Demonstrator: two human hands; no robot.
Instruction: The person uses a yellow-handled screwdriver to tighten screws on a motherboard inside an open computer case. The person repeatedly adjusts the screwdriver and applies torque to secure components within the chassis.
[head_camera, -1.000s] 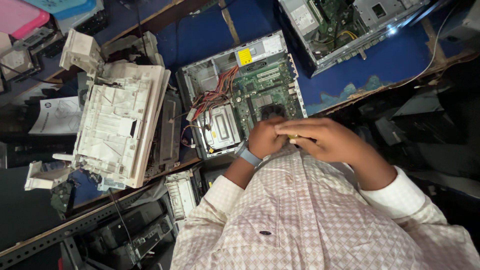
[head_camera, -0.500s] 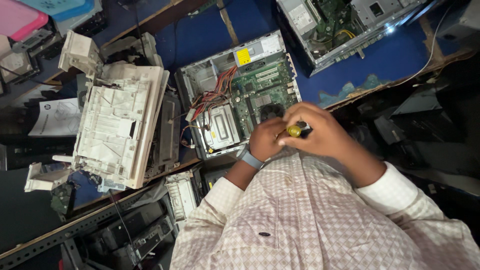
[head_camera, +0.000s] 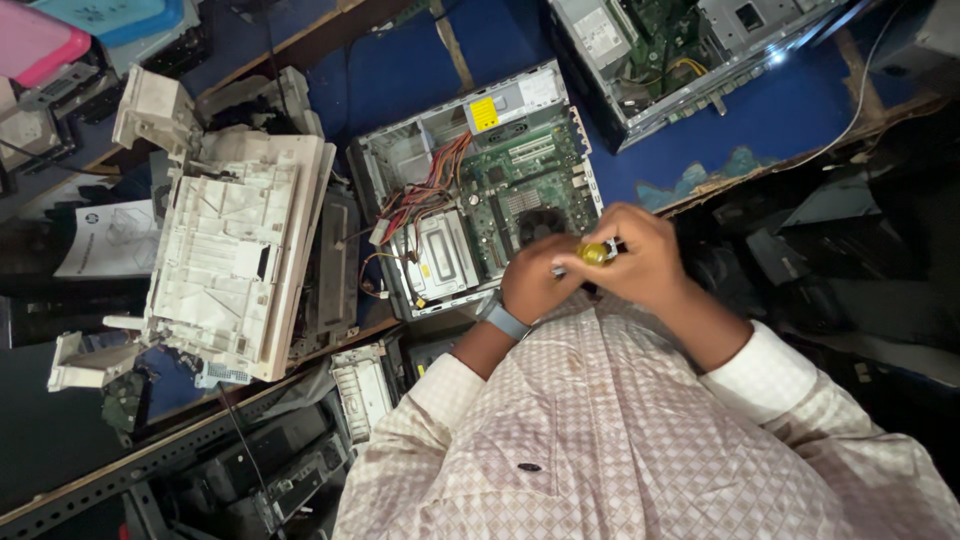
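My right hand (head_camera: 648, 262) is closed around a screwdriver with a yellow handle (head_camera: 594, 253), and my left hand (head_camera: 535, 285), with its grey wristband (head_camera: 502, 320), is curled against the same tool from the near-left side. A second ago the two hands were clasped together with only a sliver of the tool showing; now the yellow handle end stands clear between them and both hands have lifted slightly toward the far side, over the near-right corner of the open desktop computer case (head_camera: 400, 165). I judge the tool is being readied or turned rather than put down.

Outward from there, the green motherboard (head_camera: 520, 175) lies in the case with its black fan (head_camera: 540, 222) just beyond my fingers, and red and orange wires (head_camera: 425, 195) run to the left. A dismantled white printer (head_camera: 235, 255) sits farther left, a second opened computer (head_camera: 680, 50) at the far right.

The screwdriver's shaft and tip are hidden behind my hands, so I cannot tell whether it touches anything. My shirt (head_camera: 640, 440) covers the near edge of the bench.
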